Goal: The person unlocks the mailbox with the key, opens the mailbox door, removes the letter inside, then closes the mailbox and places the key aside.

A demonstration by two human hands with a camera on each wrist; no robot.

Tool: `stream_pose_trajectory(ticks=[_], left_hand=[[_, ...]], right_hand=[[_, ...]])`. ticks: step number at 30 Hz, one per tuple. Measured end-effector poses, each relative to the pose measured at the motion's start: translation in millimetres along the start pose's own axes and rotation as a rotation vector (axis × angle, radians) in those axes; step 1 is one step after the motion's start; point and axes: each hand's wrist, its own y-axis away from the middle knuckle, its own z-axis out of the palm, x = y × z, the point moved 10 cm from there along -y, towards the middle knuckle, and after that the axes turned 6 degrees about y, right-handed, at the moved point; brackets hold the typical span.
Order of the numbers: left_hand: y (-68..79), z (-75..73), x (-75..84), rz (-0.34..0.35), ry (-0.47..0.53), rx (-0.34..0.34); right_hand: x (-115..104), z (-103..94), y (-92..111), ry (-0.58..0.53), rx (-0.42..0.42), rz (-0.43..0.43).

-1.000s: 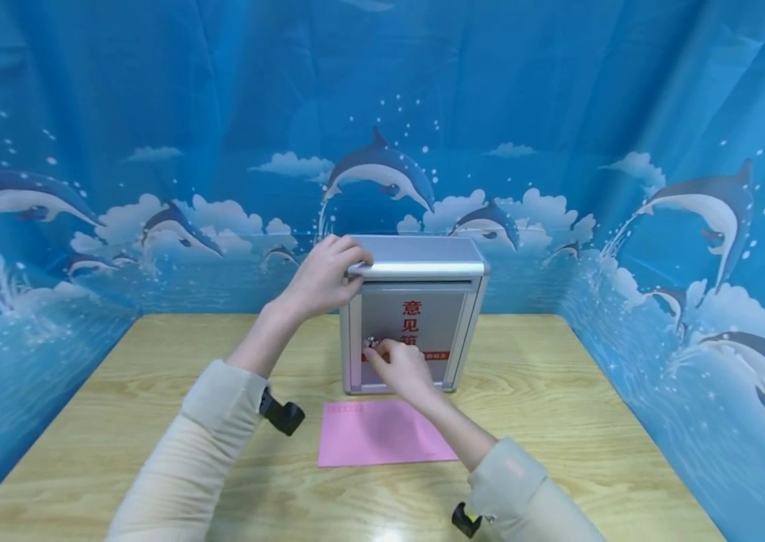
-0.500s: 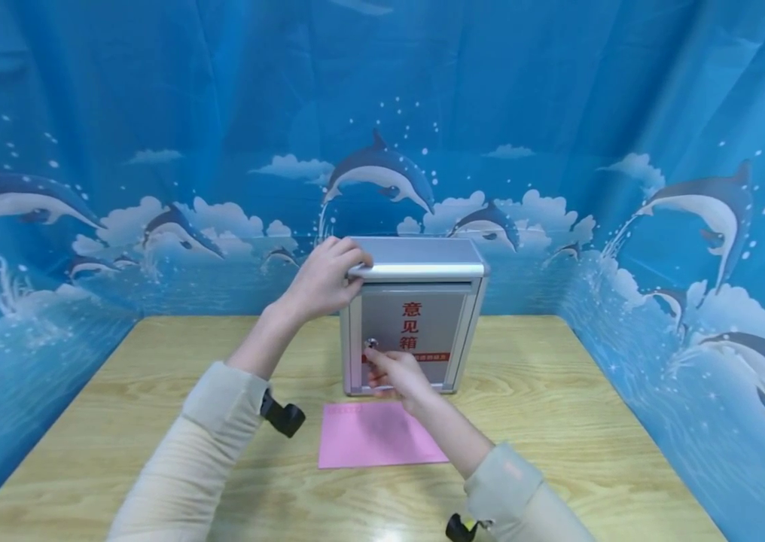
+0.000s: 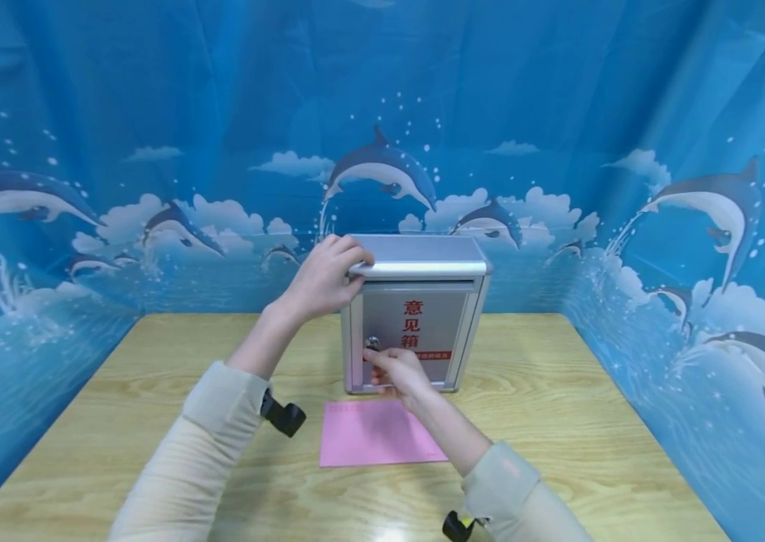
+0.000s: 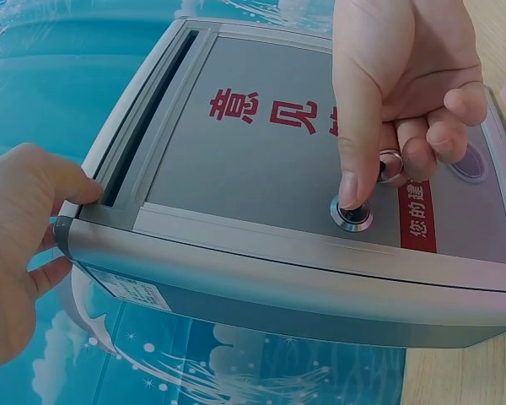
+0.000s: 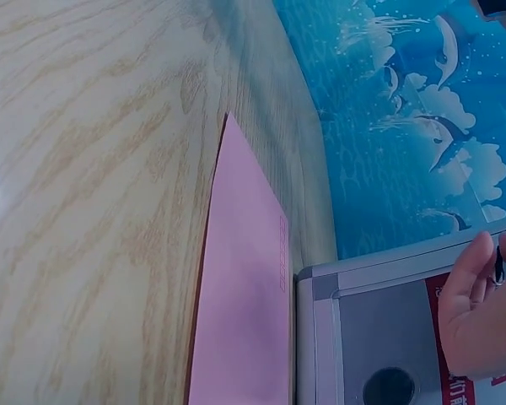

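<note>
An upright silver metal suggestion box [image 3: 416, 251] with red characters and a slot under its top stands on the table. My left hand [image 3: 321, 278] grips its upper left corner, fingers over the top and thumb at the front. At the round chrome cam lock [image 4: 352, 221] on the door's left side, my right hand [image 3: 401, 370] pinches a small key with a dark head [image 5: 499, 263]. A metal ring [image 4: 393, 166] hangs by those fingers. The thumb covers much of the lock in the left wrist view. The door lies flush in its frame.
A pink envelope [image 3: 372, 444] lies flat on the wood-grain table [image 3: 220, 452], just in front of the box. Behind and at both sides hangs a blue curtain [image 3: 382, 75] printed with dolphins. Black camera mounts [image 3: 284, 416] stick out from the wrists.
My right hand has turned at the lock and dropped slightly, its lower fingers spreading below and more red characters showing. The left hand and the box have kept their places.
</note>
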Motion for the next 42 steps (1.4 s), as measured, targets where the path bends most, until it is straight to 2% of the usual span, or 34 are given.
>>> stream_pose_trajectory(ticks=[8,14,20,23,31,35,42], left_hand=[[-0.4,-1.1,1.5,0.023,0.001,0.017],[-0.3,-1.3,1.6,0.018,-0.004,0.015],[0.6,-2.3,2.6,0.013,-0.013,0.014],[1.3,-1.6,2.0,0.006,-0.015,0.01],[1.9,0.6,-0.2,-0.017,-0.025,-0.013],[1.0,0.8,0.3,-0.024,-0.036,-0.027],[-0.6,0.8,1.2,-0.022,-0.052,-0.043]], right_hand=[[-14,0.1,7,0.065,0.032,-0.066],[-19,-4.1,1,0.21,0.128,-0.173],[-19,-4.5,3,0.261,0.204,-0.229],[-15,-2.6,3,0.234,0.214,-0.219],[-6,3.9,2,-0.03,0.184,-0.163],[-9,4.7,3,-0.054,0.2,-0.163],[-9,4.0,2,-0.03,0.208,-0.164]])
